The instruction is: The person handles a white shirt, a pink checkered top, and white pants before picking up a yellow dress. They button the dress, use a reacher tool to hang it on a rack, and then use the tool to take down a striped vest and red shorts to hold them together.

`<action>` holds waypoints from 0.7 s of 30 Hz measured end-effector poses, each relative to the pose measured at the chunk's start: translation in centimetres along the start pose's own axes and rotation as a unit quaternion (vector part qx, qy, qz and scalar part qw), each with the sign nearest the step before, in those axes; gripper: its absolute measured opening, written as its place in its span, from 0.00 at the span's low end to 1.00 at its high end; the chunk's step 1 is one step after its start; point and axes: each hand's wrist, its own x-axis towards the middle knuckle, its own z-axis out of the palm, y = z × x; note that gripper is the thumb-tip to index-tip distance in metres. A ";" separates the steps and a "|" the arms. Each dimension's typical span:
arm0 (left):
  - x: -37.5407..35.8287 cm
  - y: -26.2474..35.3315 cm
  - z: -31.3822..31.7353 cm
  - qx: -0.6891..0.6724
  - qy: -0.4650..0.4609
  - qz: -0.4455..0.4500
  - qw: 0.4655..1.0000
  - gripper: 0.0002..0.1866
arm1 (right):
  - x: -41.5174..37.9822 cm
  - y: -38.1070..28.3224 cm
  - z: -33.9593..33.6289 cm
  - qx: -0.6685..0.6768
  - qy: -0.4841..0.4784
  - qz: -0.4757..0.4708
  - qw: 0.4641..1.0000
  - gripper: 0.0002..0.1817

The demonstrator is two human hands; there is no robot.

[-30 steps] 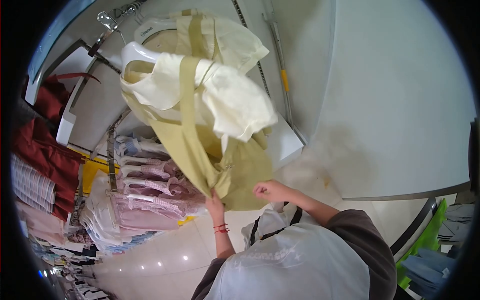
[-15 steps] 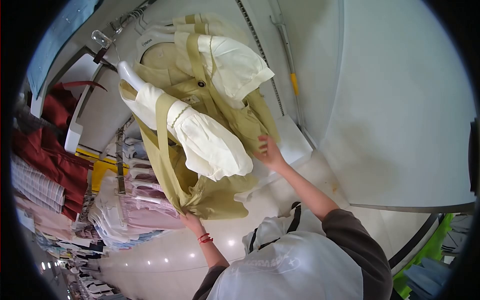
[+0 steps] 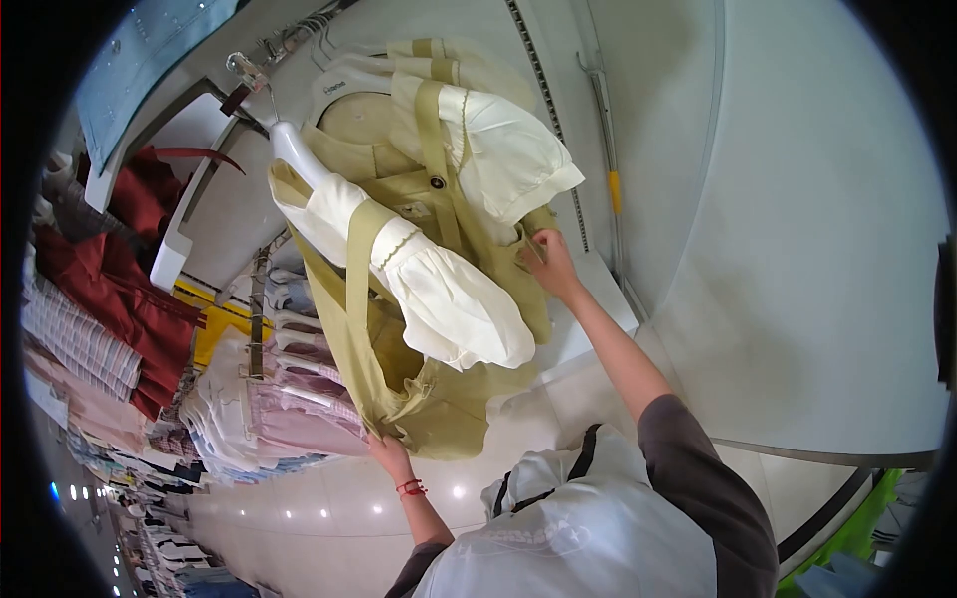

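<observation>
An olive-green dress (image 3: 334, 299) with straps hangs over a white puff-sleeved top (image 3: 444, 289) on a white hanger (image 3: 296, 151). My left hand (image 3: 391, 456), with red bands at its wrist, pinches the dress's lower left edge. Higher up on the right, my right hand (image 3: 548, 264) has its fingers closed on the dress's right side, just below the right white sleeve. A dark button (image 3: 437, 182) shows on one strap. More cream and olive garments hang close behind.
Red garments (image 3: 120, 309) and pink ones (image 3: 299, 409) hang at the left. A white platform (image 3: 588, 319) stands behind my right hand. A pale curved wall (image 3: 817, 239) fills the right side, with a hooked pole (image 3: 606, 149) beside it.
My right hand has moved up along the dress and closed on its right side. The view has shifted, so the garments appear further right and slightly lower. My left hand still pinches the lower edge.
</observation>
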 end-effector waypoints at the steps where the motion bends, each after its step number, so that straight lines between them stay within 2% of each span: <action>1: 0.3 -0.6 0.3 0.023 -0.010 -0.006 1.000 0.17 | -0.1 -0.3 0.1 0.012 0.005 -0.020 1.000 0.26; 2: 0.5 -1.1 0.6 0.047 -0.021 -0.010 0.999 0.16 | -0.3 -0.7 0.5 0.023 0.010 -0.038 0.999 0.27; 4: 0.5 -1.3 1.0 0.063 -0.017 -0.017 0.998 0.16 | -0.5 -1.2 0.8 0.041 -0.037 -0.029 0.998 0.29; 5: 0.6 -1.4 1.4 0.070 -0.015 -0.020 0.997 0.16 | -0.2 -1.3 0.7 0.047 -0.091 -0.003 0.995 0.31; 6: 0.6 -1.8 1.9 0.055 -0.001 0.014 0.998 0.16 | 0.0 -1.4 0.4 0.054 -0.143 0.020 0.988 0.33; 8: 0.6 -2.8 2.4 0.023 0.029 0.081 0.996 0.17 | -0.1 -1.6 -0.4 0.080 -0.164 0.041 0.982 0.28; 11: 0.8 -2.2 1.6 0.143 0.003 0.022 0.989 0.20 | -1.4 -1.1 -2.3 0.114 -0.180 0.109 0.971 0.22; 12: 0.9 -2.1 1.4 0.128 0.007 0.032 0.991 0.20 | -2.1 -0.7 -3.3 0.122 -0.180 0.143 0.966 0.21; 15: 1.1 -1.1 1.2 0.095 0.004 0.058 0.994 0.20 | -3.6 -4.6 -8.2 0.206 -0.203 0.159 0.944 0.24; 18: 1.1 -0.4 1.5 0.097 -0.034 0.072 0.992 0.19 | -5.4 -7.1 -11.3 0.186 -0.228 0.186 0.938 0.26; 20: 1.1 -0.7 2.4 0.107 -0.074 0.077 0.989 0.18 | -7.0 -8.5 -12.9 0.189 -0.233 0.134 0.945 0.28; 21: 0.6 0.6 2.6 0.100 -0.054 0.131 0.985 0.19 | -8.0 -9.0 -13.4 0.190 -0.235 0.108 0.947 0.29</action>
